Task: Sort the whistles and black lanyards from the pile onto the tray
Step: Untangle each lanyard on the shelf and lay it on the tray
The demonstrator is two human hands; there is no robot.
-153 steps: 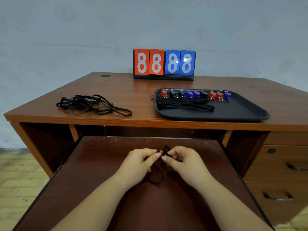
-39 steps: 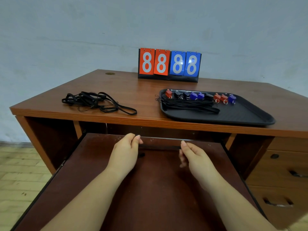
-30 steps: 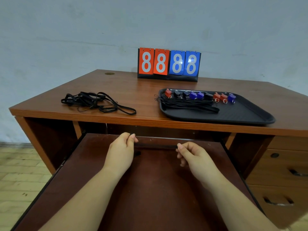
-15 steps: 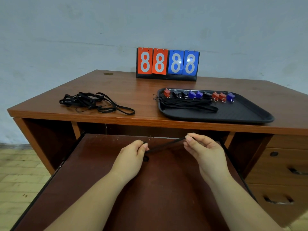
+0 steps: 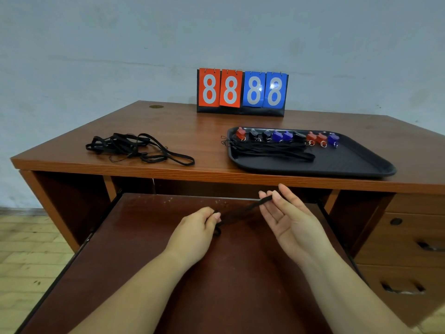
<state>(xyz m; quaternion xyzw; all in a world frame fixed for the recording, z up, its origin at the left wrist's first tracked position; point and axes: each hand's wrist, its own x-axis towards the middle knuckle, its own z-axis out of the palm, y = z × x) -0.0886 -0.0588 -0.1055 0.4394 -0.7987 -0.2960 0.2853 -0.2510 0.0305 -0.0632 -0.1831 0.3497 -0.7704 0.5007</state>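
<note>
At nine o'clock of the desk (image 5: 207, 131) top lies the pile of black lanyards (image 5: 134, 148), so tangled that single straps are hard to count. Below it, over the pull-out shelf (image 5: 149, 249), the left hand (image 5: 195, 230) has its fingers curled, pinching one end of a black lanyard (image 5: 243, 209); a short loop hangs under the fingertips, partly hidden by the hand. The strap runs taut up toward two o'clock to the right hand (image 5: 289, 218), palm up, fingers straight and slightly spread, with the thumb pressing the strap's other end against the forefinger. Both forearms are cut off by the bottom edge.

At twelve o'clock of the desk stands a flip scoreboard (image 5: 242, 91), two orange cards and two blue, each reading 8.

At two o'clock sits the black tray (image 5: 356, 162). Along its far rim runs a row of whistles (image 5: 286, 136), red, black and blue; the black ones are hard to make out against the tray. Before them lie straightened lanyards in a bundle (image 5: 272, 150). At the far right, the desk drawers (image 5: 414, 239) are cut off by the frame.
</note>
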